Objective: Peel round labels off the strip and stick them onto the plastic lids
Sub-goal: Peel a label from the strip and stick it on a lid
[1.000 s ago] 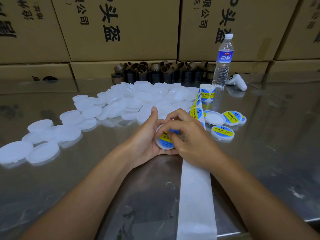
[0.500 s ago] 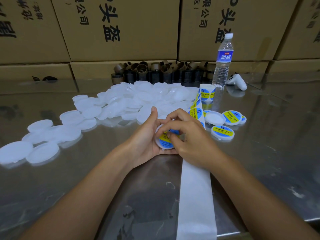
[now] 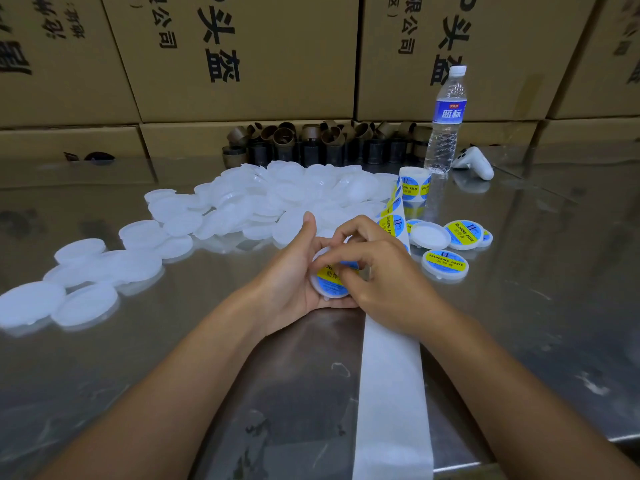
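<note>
My left hand [image 3: 289, 277] cradles a white plastic lid [image 3: 327, 287] in its palm, thumb raised beside it. A blue and yellow round label lies on that lid. My right hand [image 3: 377, 271] rests over the lid, its curled fingers pressing on the label. The label strip [image 3: 393, 216] runs from a small roll [image 3: 414, 183] toward me, and its bare white backing [image 3: 391, 393] trails to the table's near edge. A heap of plain white lids [image 3: 270, 202] lies behind my hands. Labelled lids [image 3: 445, 266] sit to the right.
More plain lids [image 3: 86, 271] are spread to the left on the shiny metal table [image 3: 554, 289]. A water bottle [image 3: 446, 123], a white controller [image 3: 474, 162] and a row of empty cardboard cores [image 3: 311, 140] stand at the back, before a wall of cardboard boxes [image 3: 242, 57].
My right fingers have shifted slightly over the label on the lid. Everything else stays where it was.
</note>
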`<state>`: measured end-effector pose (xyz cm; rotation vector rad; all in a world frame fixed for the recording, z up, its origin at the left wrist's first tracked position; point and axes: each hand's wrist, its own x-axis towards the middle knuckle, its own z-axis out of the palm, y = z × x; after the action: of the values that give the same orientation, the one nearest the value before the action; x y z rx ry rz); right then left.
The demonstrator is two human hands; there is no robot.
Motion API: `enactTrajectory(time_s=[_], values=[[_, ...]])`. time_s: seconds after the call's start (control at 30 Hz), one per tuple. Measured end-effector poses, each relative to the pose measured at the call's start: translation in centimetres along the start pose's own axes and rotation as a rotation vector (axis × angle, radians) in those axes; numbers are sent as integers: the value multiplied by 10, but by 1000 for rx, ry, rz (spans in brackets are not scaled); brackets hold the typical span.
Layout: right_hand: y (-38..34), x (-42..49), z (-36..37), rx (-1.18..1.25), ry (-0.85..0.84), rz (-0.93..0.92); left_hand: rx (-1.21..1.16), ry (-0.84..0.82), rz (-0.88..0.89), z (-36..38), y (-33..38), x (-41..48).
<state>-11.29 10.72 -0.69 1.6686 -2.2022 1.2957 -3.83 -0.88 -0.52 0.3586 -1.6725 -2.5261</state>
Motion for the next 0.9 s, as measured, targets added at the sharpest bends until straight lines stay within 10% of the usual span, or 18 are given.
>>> enactTrajectory(time_s=[0.9], values=[[-2, 1, -5, -2, 130, 60, -40, -51, 8, -3, -1, 2]])
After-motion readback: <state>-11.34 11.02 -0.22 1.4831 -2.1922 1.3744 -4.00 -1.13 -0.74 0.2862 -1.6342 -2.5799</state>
